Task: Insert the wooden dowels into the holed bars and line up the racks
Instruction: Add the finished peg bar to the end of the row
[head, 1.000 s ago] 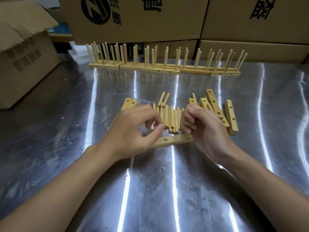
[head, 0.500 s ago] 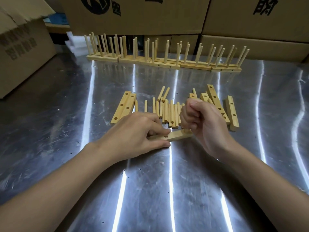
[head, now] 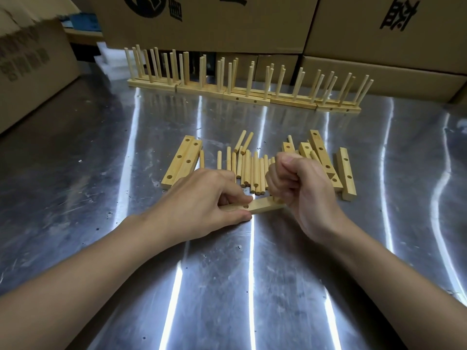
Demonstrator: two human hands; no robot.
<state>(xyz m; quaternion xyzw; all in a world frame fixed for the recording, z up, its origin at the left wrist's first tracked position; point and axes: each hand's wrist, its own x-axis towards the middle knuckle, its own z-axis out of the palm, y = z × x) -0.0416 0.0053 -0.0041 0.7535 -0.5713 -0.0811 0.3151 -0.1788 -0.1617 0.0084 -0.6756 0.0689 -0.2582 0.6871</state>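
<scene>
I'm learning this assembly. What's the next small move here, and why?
Probably press the right hand straight down to seat its dowel, of which only a sliver shows. The fist sits over the right end of the bar, which the left hand grips flat on the table.

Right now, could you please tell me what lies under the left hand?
A holed bar lies on the metal table, pinched in the left hand. One hole shows past the hand; the bar's left part is covered, and the right hand hides its right end.
</scene>
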